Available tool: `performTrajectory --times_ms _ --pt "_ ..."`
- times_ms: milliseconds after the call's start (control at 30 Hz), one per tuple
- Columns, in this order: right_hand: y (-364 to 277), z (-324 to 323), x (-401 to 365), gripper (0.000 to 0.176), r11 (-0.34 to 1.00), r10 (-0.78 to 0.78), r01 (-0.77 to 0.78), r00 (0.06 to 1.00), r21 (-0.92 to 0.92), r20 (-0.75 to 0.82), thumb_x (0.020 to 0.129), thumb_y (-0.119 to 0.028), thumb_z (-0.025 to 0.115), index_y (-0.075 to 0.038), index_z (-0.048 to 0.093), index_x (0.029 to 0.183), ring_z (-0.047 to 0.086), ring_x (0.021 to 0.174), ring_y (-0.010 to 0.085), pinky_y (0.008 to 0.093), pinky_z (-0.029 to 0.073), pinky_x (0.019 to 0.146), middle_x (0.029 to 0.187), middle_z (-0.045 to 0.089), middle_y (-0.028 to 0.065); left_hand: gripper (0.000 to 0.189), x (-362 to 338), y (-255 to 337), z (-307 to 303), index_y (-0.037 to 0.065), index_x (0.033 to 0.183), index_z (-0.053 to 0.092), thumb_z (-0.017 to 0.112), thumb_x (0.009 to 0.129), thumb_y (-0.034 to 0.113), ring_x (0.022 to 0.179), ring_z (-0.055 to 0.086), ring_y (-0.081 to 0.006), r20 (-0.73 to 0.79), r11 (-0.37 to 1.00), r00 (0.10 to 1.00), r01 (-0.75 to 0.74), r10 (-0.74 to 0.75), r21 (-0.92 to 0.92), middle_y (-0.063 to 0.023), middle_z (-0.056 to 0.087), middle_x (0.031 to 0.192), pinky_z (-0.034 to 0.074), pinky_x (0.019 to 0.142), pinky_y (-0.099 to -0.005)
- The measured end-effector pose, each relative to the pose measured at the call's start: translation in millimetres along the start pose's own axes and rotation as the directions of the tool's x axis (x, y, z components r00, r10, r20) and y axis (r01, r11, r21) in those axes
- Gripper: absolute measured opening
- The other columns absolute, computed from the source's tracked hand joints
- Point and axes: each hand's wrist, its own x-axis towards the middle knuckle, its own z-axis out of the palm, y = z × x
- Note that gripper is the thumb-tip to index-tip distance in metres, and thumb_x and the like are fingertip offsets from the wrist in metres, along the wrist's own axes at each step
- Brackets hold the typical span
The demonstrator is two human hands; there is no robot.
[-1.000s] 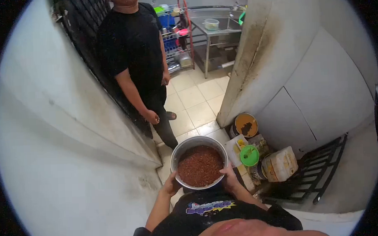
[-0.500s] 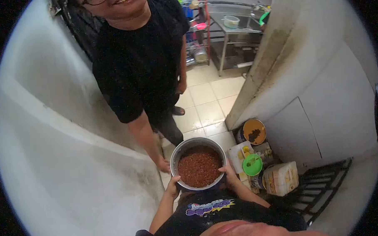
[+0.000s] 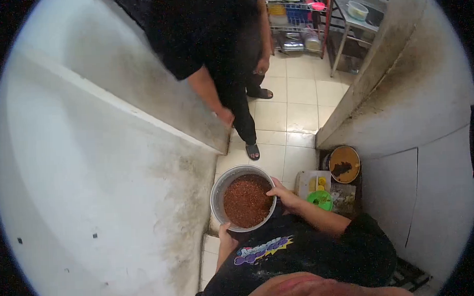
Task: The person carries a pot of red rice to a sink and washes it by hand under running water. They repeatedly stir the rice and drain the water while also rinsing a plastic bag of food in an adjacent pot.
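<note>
A round metal pot (image 3: 216, 204) is held in front of my body, with reddish-brown grains (image 3: 247, 201) in it. My left hand (image 3: 227, 237) grips its near-left rim, thumb over the edge. On the right side, my right hand (image 3: 283, 195) is closed round the rim with its thumb inside. The fingers of both hands are mostly hidden under and behind the pot wall. Beyond the pot stands a person in black (image 3: 212, 39), whose hand (image 3: 225, 117) hangs apart from the pot.
White walls (image 3: 119, 220) flank me closely. To the right on the floor are a bucket with an orange-brown lid (image 3: 345, 164), a green lid (image 3: 320, 200) and a pale container (image 3: 307, 183). A dish rack (image 3: 298, 28) and metal table (image 3: 366, 23) stand at the back.
My view has turned and tipped downward. The other person's hand, earlier beside the pot rim, is now farther from it, and that person stands farther back. Both my hands keep hold of the pot.
</note>
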Motion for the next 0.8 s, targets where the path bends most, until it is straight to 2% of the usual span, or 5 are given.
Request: performTrajectory --times_ms 333,433,600,667,800 --pt "4 -25 18 0.078 0.934 -0.06 0.085 0.995 -0.347 0.083 0.088 -0.038 0.069 -0.002 0.038 0.15 0.052 0.126 0.0295 0.0447 0.042 0.107 0.138 0.053 0.0163 0.079 -27 -9 17 0.003 0.149 0.038 0.061 0.08 0.034 0.129 0.054 -0.039 0.071 0.99 0.987 -0.144 0.143 0.013 -0.02 0.051 0.145 0.043 0.11 -0.0531" --pt "-21 2 -3 0.064 0.362 -0.678 0.311 0.735 -0.879 -0.019 0.082 -0.037 0.078 -0.002 0.058 0.131 0.055 0.122 0.0416 0.0492 0.044 0.103 0.131 0.058 0.0242 0.073 -29 -4 21 0.006 0.146 0.042 0.065 0.078 0.024 0.121 0.059 -0.0344 0.068 0.991 0.989 -0.13 0.131 -0.023 -0.0156 0.058 0.136 0.048 0.104 -0.0501" --pt "-54 57 -16 0.058 0.236 -0.542 0.489 0.784 -0.84 0.304 0.081 -0.037 0.076 -0.005 0.063 0.127 0.053 0.124 0.0412 0.0514 0.041 0.107 0.128 0.058 0.0236 0.069 5 -8 -1 0.005 0.141 0.047 0.067 0.079 0.029 0.109 0.062 -0.0319 0.072 0.987 0.985 -0.158 0.156 0.028 -0.013 0.06 0.132 0.05 0.096 -0.0465" --pt "-50 65 -16 0.06 -0.415 -0.391 0.189 0.846 -0.89 0.362 0.079 -0.047 0.075 -0.008 0.066 0.122 0.055 0.121 0.0411 0.0593 0.037 0.105 0.119 0.063 0.0213 0.068 17 -8 -10 0.005 0.14 0.049 0.068 0.08 0.03 0.106 0.062 -0.0311 0.123 0.989 0.982 -0.146 0.141 0.028 -0.0122 0.061 0.131 0.05 0.094 -0.0453" --pt "-49 76 -5 0.064 -0.323 -0.356 0.02 0.924 -0.946 0.141 0.08 -0.048 0.074 -0.009 0.062 0.129 0.054 0.123 0.0412 0.064 0.034 0.105 0.127 0.058 0.0222 0.062 15 6 -11 0.008 0.136 0.052 0.068 0.081 0.03 0.109 0.061 -0.0296 0.174 0.981 0.98 -0.127 0.1 0.149 -0.0107 0.062 0.127 0.048 0.095 -0.0451"
